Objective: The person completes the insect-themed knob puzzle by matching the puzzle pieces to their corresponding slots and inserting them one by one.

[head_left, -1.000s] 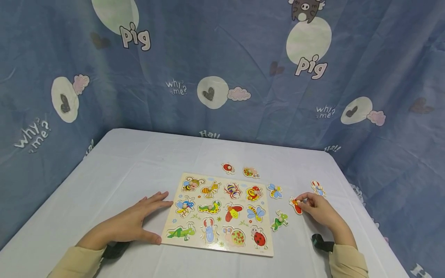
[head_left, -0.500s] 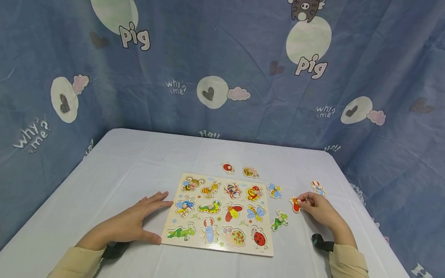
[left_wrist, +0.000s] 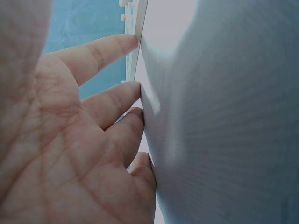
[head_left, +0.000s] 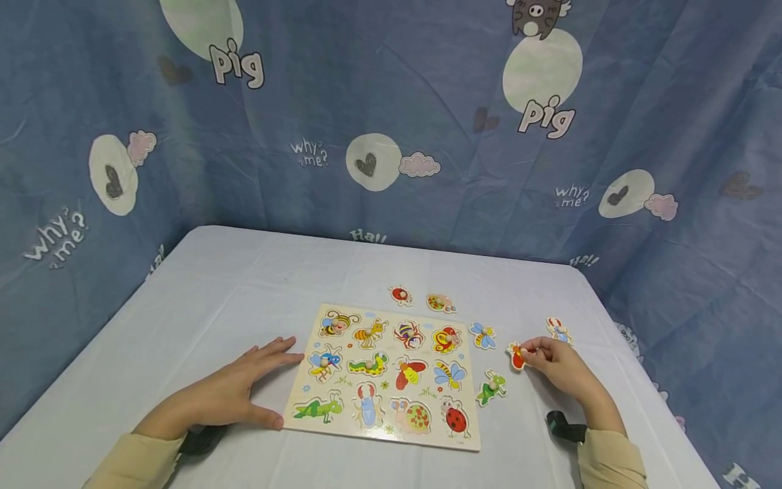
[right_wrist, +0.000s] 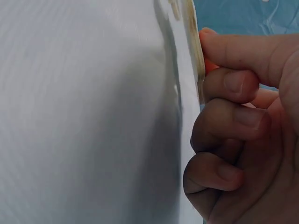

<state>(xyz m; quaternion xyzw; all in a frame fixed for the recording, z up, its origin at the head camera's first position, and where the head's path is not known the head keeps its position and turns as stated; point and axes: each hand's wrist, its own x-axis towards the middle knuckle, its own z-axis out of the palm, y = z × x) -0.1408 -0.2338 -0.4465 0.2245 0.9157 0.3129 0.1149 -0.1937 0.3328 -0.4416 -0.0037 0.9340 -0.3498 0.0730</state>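
In the head view my right hand (head_left: 559,363) pinches a red insect puzzle piece (head_left: 516,357) to the right of the wooden puzzle board (head_left: 391,437). Seen from the right wrist, the piece's pale edge (right_wrist: 198,56) meets thumb and index finger, while the other fingers are curled. My left hand (head_left: 238,390) lies at the board's left side with fingers spread. Fingertips (left_wrist: 128,44) touch the board's edge in the left wrist view. Knobbed pieces fill the board's top row and part of the middle row; the other spots show printed insects without knobs.
Loose pieces lie around the board: a ladybug (head_left: 400,295) and a snail (head_left: 440,303) behind it, a blue-winged insect (head_left: 483,335) and a green grasshopper (head_left: 491,389) at its right. A blue stag beetle (head_left: 559,331) lies beyond my right hand. A patterned curtain (head_left: 391,109) hangs behind the table.
The red insect piece has turned a little and shifted slightly left and away from me in my right hand's pinch. My left hand and the board have stayed put.
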